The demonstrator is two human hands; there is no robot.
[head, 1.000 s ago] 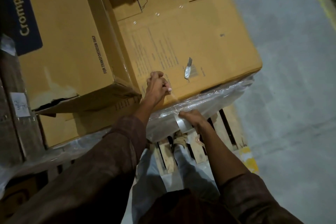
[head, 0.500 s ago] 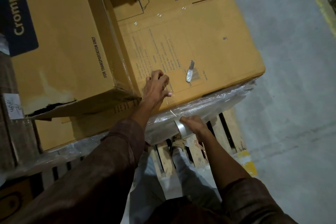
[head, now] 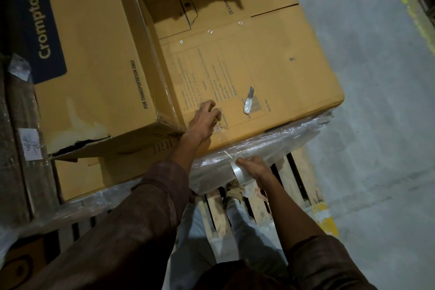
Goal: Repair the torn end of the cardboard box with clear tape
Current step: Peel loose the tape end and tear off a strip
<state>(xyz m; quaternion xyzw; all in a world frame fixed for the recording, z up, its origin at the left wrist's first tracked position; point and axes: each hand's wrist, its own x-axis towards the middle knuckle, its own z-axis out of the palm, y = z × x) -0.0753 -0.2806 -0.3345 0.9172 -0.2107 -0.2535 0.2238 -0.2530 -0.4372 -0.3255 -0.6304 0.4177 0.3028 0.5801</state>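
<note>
At the near lower corner of the tan corrugated cardboard box (head: pixel 247 59), the left hand (head: pixel 202 120) presses curled fingers (head: pixel 209 106) onto a glinting strip of clear tape (head: pixel 222 135), pinning its free end to the printed side panel. Below, the right hand (head: pixel 254 168) is clenched around the grey roll of clear tape (head: pixel 239 173), held against the crinkled transparent plastic wrap (head: pixel 294 134) under the box; the strip runs taut between the two hands. Outward, brown sleeves cover both forearms, and a slatted wooden pallet (head: pixel 289 179) carries the load on a grey concrete floor (head: pixel 376 101).

Progress, as a judgement: the strip is anchored but not yet cut or smoothed down. The second tan cardboard box (head: pixel 94 54), touching the first on its left, shows a gaping torn lower edge (head: pixel 80 145) bearing no visible tape, so most of the repair seems left.

Legible writing: "Crompton" on a dark blue panel (head: pixel 40 26); "FOR TRANSPORTATION ONLY" on the second box; "25 Litre", partly cut off, on the first; a handwritten white paper label (head: pixel 31 145), apparently "488". A barcode with a peeling silvery sticker (head: pixel 249 102) is unreadable.
</note>
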